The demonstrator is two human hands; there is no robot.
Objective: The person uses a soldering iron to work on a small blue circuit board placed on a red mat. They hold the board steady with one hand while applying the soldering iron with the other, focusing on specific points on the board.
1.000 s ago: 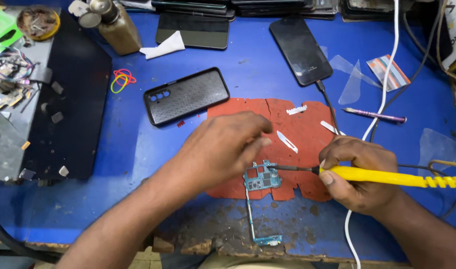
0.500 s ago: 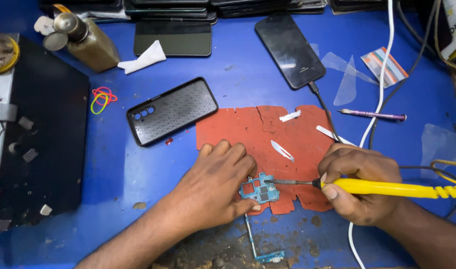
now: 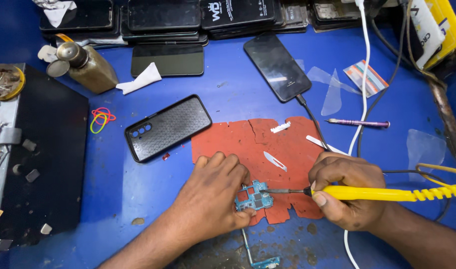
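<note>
A small blue-green circuit board [image 3: 255, 198] lies on a worn red mat [image 3: 265, 144] on the blue bench. My left hand [image 3: 213, 192] presses down on the board's left side, holding it with the fingertips. In my right hand [image 3: 350, 197] is a yellow-handled soldering iron [image 3: 382, 193], whose metal tip touches the board from the right. A thin flex strip [image 3: 249, 249] runs from the board toward the bench's near edge.
A phone in a black patterned case [image 3: 168, 127] lies left of the mat. A phone on a cable [image 3: 277, 67] sits behind it. A scalpel blade [image 3: 275, 161], a purple tool [image 3: 357, 122], a brass bottle [image 3: 91, 67], rubber bands [image 3: 102, 118], stacked phones [image 3: 198, 15] and a black box [image 3: 38, 149] surround the work.
My view has pulled back and tilted up, showing more of the bench's far side. My left hand has slid slightly left off the board, uncovering it. The iron's tip stays on the board.
</note>
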